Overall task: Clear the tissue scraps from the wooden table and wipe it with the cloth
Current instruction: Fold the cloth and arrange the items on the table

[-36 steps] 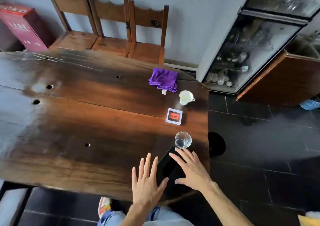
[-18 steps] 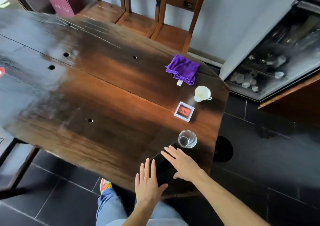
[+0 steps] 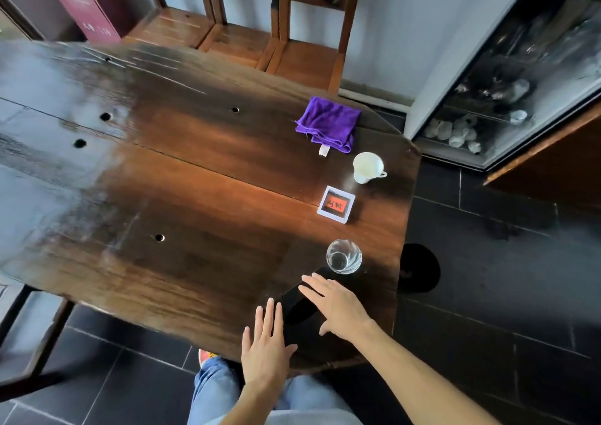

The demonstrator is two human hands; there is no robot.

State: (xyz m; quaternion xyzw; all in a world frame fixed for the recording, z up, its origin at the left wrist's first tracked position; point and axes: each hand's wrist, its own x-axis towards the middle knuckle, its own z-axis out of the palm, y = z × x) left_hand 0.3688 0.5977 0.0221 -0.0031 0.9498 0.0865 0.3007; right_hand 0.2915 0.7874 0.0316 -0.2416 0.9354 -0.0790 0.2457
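Worktop (image 3: 182, 177): dark wood, glossy, with several small round holes; its near right corner is in shadow.
Left hand (image 3: 265, 349): flat and open, fingers together and pointing away, over the near edge; holds nothing.
Right hand (image 3: 336, 307): open, fingers spread and pointing left, over the shadowed corner; holds nothing.
Cloth (image 3: 328, 123): purple, folded, with a white tag on its near edge; lies at the far right of the worktop, well apart from both hands.
Cup (image 3: 367, 167): white, with a handle, just near-side of the cloth.
Card (image 3: 336, 204): white frame, red centre, between cup and glass.
Glass (image 3: 344, 256): clear, upright, just beyond the right hand's fingertips.
Tissue scraps: none that I can make out.
Chairs (image 3: 302, 63): wooden, pushed against the far edge.
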